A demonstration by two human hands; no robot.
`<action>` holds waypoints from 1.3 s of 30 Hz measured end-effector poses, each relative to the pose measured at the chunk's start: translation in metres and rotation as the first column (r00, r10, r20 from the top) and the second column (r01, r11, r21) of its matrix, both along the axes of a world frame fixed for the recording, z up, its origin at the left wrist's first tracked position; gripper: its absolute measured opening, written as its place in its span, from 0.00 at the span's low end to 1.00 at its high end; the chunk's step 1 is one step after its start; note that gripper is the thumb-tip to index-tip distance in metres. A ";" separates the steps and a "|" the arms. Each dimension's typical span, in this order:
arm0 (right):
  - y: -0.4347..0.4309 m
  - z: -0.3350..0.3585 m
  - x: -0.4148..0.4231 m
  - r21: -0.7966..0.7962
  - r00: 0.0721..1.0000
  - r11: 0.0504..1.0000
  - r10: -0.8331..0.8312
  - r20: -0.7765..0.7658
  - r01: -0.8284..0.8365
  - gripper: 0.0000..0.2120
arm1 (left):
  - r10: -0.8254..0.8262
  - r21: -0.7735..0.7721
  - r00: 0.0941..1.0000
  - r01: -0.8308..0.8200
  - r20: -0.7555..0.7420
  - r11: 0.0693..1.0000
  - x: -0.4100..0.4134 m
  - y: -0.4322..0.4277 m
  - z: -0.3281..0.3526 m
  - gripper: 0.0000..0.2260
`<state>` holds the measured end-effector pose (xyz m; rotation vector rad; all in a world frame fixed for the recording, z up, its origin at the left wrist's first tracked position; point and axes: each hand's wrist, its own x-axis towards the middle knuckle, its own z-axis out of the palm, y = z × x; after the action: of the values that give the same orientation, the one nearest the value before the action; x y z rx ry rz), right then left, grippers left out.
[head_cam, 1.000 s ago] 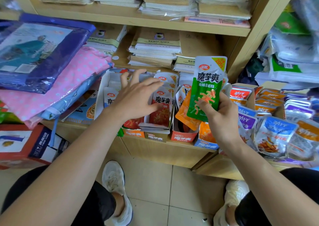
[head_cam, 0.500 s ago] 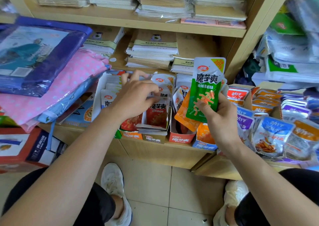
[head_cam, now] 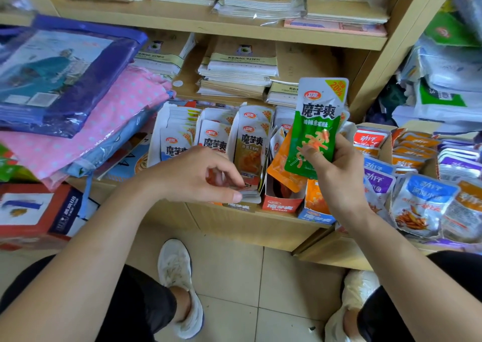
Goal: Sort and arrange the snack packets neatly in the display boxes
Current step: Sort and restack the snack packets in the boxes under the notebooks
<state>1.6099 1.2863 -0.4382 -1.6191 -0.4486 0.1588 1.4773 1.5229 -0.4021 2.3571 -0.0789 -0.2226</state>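
Observation:
My right hand (head_cam: 336, 174) holds a green snack packet (head_cam: 317, 125) upright above the shelf, with orange packets (head_cam: 284, 164) fanned behind it in the same grip. My left hand (head_cam: 193, 177) pinches the lower front of a stack of red and brown packets (head_cam: 249, 148) that stand in an open display box (head_cam: 243, 206). More white-topped packets (head_cam: 177, 143) stand in rows to the left. A red display box (head_cam: 283, 203) and a blue one (head_cam: 317, 215) sit under my right hand.
Boxes of blue, purple and orange fish-snack packets (head_cam: 422, 200) crowd the shelf at right. Folded pink and blue bagged goods (head_cam: 86, 112) lie at left. Notebook stacks (head_cam: 240, 73) fill the shelf behind. A red carton (head_cam: 36, 211) stands low left. My shoes (head_cam: 177, 276) rest on the tiled floor.
My left hand has slid down from lying flat on top of the packets to pinching their lower front edge. My right hand keeps the green packet in about the same place.

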 end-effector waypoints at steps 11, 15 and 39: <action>0.003 0.004 0.004 0.137 0.986 0.989 -0.025 -0.162 0.048 0.07 | 0.042 0.217 0.993 -0.065 0.113 0.974 0.004 -0.015 -0.010 0.13; 0.004 0.009 0.007 0.237 0.933 0.960 -0.056 -0.356 0.148 0.04 | 0.037 0.223 0.996 -0.054 0.081 0.973 0.000 -0.013 -0.009 0.16; -0.017 0.012 -0.003 0.202 0.937 0.952 -0.161 -0.310 0.230 0.04 | 0.436 0.078 0.782 -0.519 0.445 0.851 -0.009 -0.017 0.002 0.20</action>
<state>1.6067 1.2696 -0.4261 -1.3687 -0.0721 0.1818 1.4688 1.5058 -0.4005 2.4913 0.3621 0.5500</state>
